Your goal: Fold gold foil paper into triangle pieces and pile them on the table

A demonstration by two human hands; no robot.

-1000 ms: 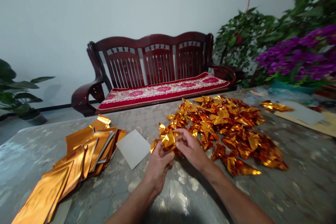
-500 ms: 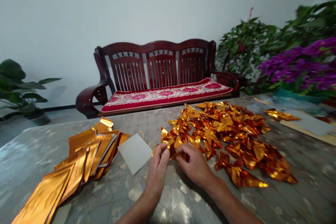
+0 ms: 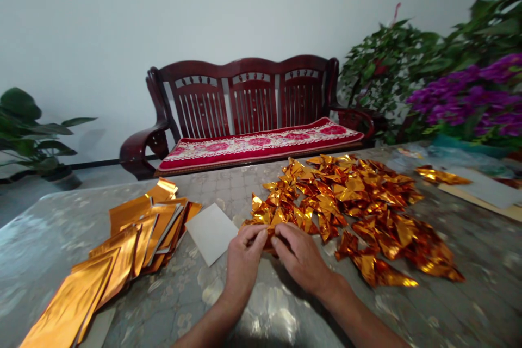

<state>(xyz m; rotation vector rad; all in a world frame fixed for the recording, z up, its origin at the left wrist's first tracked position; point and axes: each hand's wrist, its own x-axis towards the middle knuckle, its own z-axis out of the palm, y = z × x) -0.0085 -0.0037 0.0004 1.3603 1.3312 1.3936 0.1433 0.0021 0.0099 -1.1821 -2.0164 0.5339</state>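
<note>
Between my two hands is a piece of gold foil paper [image 3: 269, 232], partly hidden by the fingers. My left hand [image 3: 246, 253] pinches its left side with thumb and forefinger. On the other side, my right hand [image 3: 299, 255] has its thumb and fingers closed on the same foil paper. Just beyond lies a heap of folded gold foil pieces [image 3: 334, 190] with pointed ends, spreading to the right. A pale square sheet [image 3: 212, 234] lies flat left of my left hand. Farther left, gold foil sheets [image 3: 122, 244] are fanned out in an overlapping row.
The table [image 3: 171, 304] has a patterned, shiny cover. Behind it stands a dark wooden bench [image 3: 253, 98] with a red floral cushion [image 3: 261, 144]. Purple flowers [image 3: 468, 95] and flat sheets [image 3: 485, 190] are at the right; a potted plant [image 3: 36, 136] is at the left.
My right hand's fingers have straightened somewhat and come closer to the left hand, at the upper edge of the foil paper. The whole view has shifted slightly.
</note>
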